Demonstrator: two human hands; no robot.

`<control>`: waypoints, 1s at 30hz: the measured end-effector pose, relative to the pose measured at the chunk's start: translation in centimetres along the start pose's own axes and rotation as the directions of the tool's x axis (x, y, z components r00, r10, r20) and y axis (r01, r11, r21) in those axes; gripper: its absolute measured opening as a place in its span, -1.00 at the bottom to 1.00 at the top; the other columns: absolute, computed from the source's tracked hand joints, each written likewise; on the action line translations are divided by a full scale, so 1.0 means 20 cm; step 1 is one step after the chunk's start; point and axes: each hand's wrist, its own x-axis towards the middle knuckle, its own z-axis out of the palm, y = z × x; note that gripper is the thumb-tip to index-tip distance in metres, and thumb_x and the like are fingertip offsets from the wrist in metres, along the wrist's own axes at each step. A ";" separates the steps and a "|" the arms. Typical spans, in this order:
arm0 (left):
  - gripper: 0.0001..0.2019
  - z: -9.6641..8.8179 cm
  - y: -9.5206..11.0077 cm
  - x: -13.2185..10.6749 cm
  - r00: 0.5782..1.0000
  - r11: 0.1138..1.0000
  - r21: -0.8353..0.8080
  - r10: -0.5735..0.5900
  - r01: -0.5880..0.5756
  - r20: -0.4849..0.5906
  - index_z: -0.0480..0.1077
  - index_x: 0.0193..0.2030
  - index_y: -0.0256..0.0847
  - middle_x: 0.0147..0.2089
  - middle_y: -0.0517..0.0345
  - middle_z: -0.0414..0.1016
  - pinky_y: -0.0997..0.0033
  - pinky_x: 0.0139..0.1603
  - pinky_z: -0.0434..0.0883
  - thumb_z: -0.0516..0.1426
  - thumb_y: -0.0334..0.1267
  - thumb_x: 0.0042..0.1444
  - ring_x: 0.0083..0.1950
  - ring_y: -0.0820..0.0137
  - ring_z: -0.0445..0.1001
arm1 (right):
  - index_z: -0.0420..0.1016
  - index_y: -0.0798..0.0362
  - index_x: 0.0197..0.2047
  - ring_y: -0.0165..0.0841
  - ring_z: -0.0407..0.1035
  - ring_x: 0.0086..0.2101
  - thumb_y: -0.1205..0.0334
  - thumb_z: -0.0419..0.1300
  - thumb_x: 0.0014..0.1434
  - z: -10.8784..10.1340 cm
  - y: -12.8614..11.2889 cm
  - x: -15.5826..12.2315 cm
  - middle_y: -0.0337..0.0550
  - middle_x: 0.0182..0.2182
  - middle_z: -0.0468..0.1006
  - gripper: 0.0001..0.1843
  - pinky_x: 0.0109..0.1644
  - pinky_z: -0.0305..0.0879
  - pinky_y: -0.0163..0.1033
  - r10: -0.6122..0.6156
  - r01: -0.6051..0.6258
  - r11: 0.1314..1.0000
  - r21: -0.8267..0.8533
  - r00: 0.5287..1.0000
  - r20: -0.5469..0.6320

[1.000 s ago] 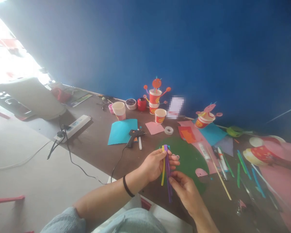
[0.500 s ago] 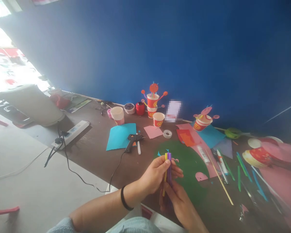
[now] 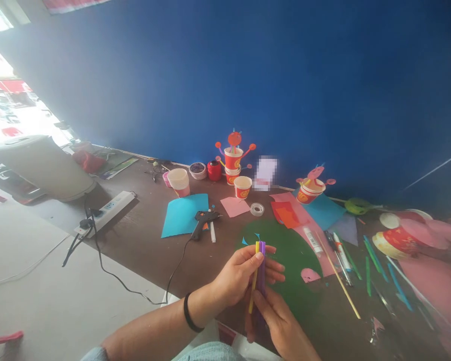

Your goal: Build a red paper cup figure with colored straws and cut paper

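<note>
My left hand [image 3: 238, 278], with a black band at the wrist, pinches a small bundle of drinking straws near its top, thumb in front and other fingers behind. A yellow straw [image 3: 253, 291] and purple straws [image 3: 262, 273] make up the bundle, roughly upright with their top ends level. Lower down, my right hand [image 3: 281, 318] grips the same bundle between thumb and fingers, hiding its bottom end. Under the hands lies a round green sheet [image 3: 296, 255], with small blue scraps [image 3: 245, 241] on it.
A black glue gun [image 3: 203, 220] rests partly on blue paper [image 3: 184, 205], its cord running to a power strip [image 3: 113, 208]. Paper cups [image 3: 243, 188], cup figures [image 3: 310, 190] and clear tape [image 3: 257, 209] stand behind. Pens [image 3: 340, 250] and a wooden stick [image 3: 344, 288] lie right.
The view has shifted slightly. My left fingers have spread a little behind the straws, and the yellow straw's lower end shows somewhat more; both hands keep hold of the bundle.
</note>
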 end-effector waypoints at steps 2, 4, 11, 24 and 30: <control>-0.72 0.00 0.00 0.00 1.000 1.000 0.001 -0.012 0.012 0.006 0.40 -0.10 -0.35 -0.26 -0.10 0.54 0.39 -0.24 0.41 0.08 -0.17 0.18 -0.29 0.31 0.55 | 0.45 0.06 -0.28 -0.35 0.31 -0.64 -0.32 -0.02 0.10 0.00 0.00 0.00 -0.25 -0.69 0.42 -0.42 -0.45 0.30 -0.22 -0.016 0.016 1.000 0.019 1.000 0.015; -0.72 0.00 0.01 0.00 1.000 1.000 0.011 -0.018 0.018 0.001 0.40 -0.08 -0.34 -0.24 -0.09 0.54 0.39 -0.23 0.42 0.08 -0.18 0.18 -0.28 0.31 0.55 | 0.44 0.07 -0.28 -0.36 0.32 -0.63 -0.30 0.00 0.10 0.00 0.00 0.01 -0.26 -0.68 0.42 -0.44 -0.43 0.30 -0.23 -0.021 0.020 0.999 0.026 0.999 0.025; -0.69 0.00 0.02 0.00 0.999 0.995 0.099 -0.007 0.011 -0.041 0.41 -0.05 -0.32 -0.23 -0.10 0.54 0.35 -0.15 0.43 0.13 -0.17 0.13 -0.24 0.29 0.54 | 0.43 0.03 -0.32 -0.39 0.33 -0.59 -0.22 0.02 0.14 -0.02 0.01 0.03 -0.29 -0.65 0.42 -0.53 -0.41 0.29 -0.27 -0.046 0.041 0.996 0.076 0.997 0.056; -0.77 -0.01 0.02 0.03 0.998 0.991 0.119 -0.058 0.061 -0.027 0.43 -0.17 -0.35 -0.26 -0.09 0.55 0.34 -0.17 0.46 0.10 -0.21 0.16 -0.28 0.30 0.55 | 0.40 0.07 -0.34 -0.45 0.27 -0.70 -0.11 0.03 0.19 -0.02 0.06 0.07 -0.34 -0.69 0.38 -0.61 -0.60 0.19 -0.35 -0.061 0.027 0.966 0.255 0.990 0.126; -0.79 0.00 0.01 0.05 0.995 0.988 0.117 -0.095 0.097 -0.023 0.41 -0.19 -0.34 -0.22 -0.11 0.55 0.41 -0.22 0.45 0.08 -0.21 0.18 -0.30 0.35 0.54 | 0.41 0.06 -0.33 -0.43 0.26 -0.70 -0.18 0.03 0.16 -0.03 0.05 0.06 -0.35 -0.75 0.33 -0.56 -0.59 0.20 -0.33 -0.088 0.051 0.967 0.249 0.986 0.138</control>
